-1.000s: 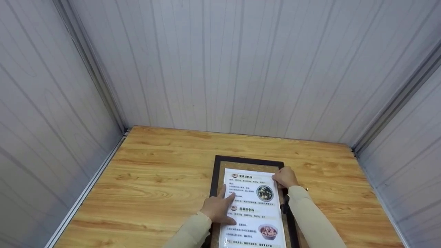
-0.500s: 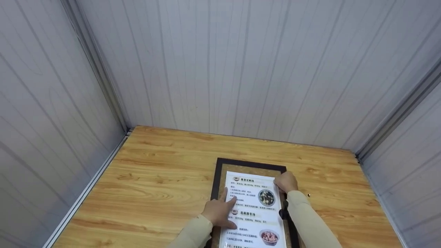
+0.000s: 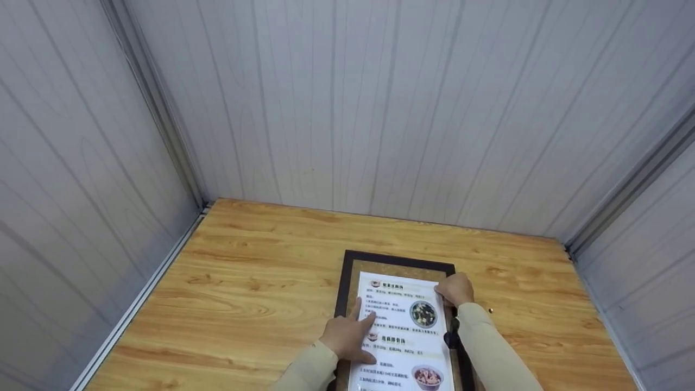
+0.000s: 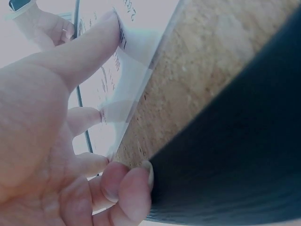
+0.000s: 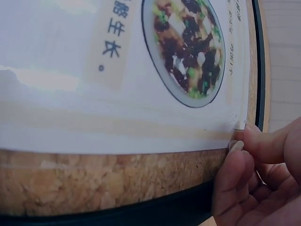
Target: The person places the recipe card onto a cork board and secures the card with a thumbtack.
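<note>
A glossy white printed sheet with food pictures lies on a cork board with a dark frame. My left hand is spread over the sheet's left side; in the left wrist view its thumb and two fingers touch the sheet, while the other fingers of this hand bend at the dark frame. At the sheet's upper right corner is my right hand. The right wrist view has thumb and forefinger of that hand pinching at the corner; whether something small is between them, I cannot tell.
The board lies on a wood-grain table, whose surface extends to both sides. A small shiny object is right of the board, near the right sleeve. Pale panel walls stand behind and at both sides.
The head view has shifted slightly, so board and hands appear a little lower and further right. Both hands keep nearly the same places on the sheet.
</note>
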Action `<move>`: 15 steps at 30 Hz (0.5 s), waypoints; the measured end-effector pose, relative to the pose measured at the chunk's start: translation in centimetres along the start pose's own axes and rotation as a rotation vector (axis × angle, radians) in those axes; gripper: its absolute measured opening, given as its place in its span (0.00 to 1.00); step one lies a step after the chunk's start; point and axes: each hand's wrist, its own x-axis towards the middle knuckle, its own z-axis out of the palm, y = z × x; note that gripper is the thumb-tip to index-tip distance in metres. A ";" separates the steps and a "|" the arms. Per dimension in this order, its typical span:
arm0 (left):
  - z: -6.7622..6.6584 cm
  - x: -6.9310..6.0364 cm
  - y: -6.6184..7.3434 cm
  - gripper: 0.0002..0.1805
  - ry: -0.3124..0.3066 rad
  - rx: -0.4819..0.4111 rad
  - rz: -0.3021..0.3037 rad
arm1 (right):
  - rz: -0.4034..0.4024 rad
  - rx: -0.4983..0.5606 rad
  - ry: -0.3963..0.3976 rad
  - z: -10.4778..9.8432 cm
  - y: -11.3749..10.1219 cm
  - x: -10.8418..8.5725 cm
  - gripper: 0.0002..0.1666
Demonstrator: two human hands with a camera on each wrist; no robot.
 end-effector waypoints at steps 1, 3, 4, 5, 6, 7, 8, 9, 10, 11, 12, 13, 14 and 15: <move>0.0 0.0 0.0 0.55 0.002 0.003 0.002 | 0.003 0.001 0.002 0.0 0.0 0.1 0.19; 0.0 0.0 0.0 0.55 0.003 0.003 0.005 | 0.010 0.002 0.006 0.0 0.0 0.2 0.18; -0.1 0.0 0.0 0.55 0.007 0.003 0.008 | 0.011 -0.001 0.007 0.0 0.0 0.2 0.18; -0.1 0.0 0.0 0.55 0.013 0.001 0.009 | 0.014 -0.003 0.009 0.1 0.1 0.3 0.16; -0.1 -0.1 0.0 0.55 0.017 0.003 0.011 | 0.018 -0.005 0.009 0.1 0.0 0.4 0.15; -0.1 -0.1 0.0 0.55 0.021 0.005 0.011 | 0.027 -0.006 0.008 0.1 0.0 0.4 0.15; -0.2 -0.1 0.1 0.55 0.022 0.003 0.010 | 0.032 -0.008 0.007 0.1 0.0 0.5 0.13; -0.2 -0.1 0.1 0.55 0.022 0.003 0.009 | 0.035 -0.013 0.007 0.1 -0.1 0.5 0.13; -0.2 -0.1 0.1 0.55 0.022 -0.001 0.008 | 0.036 -0.014 0.007 0.1 -0.1 0.5 0.12; -0.2 -0.1 0.1 0.55 0.021 -0.006 0.005 | 0.039 -0.015 0.006 0.1 -0.1 0.5 0.12; -0.1 -0.1 0.1 0.55 0.019 -0.009 0.004 | 0.039 -0.013 0.006 0.1 -0.1 0.5 0.12; -0.1 -0.1 0.1 0.55 0.019 -0.014 0.003 | 0.036 -0.015 0.008 0.1 -0.1 0.5 0.12; 0.0 0.0 0.1 0.55 0.019 -0.018 0.001 | 0.029 -0.019 0.013 0.1 -0.1 0.4 0.11; 0.0 0.0 0.1 0.55 0.021 -0.019 0.000 | 0.021 -0.020 0.017 0.2 0.0 0.5 0.12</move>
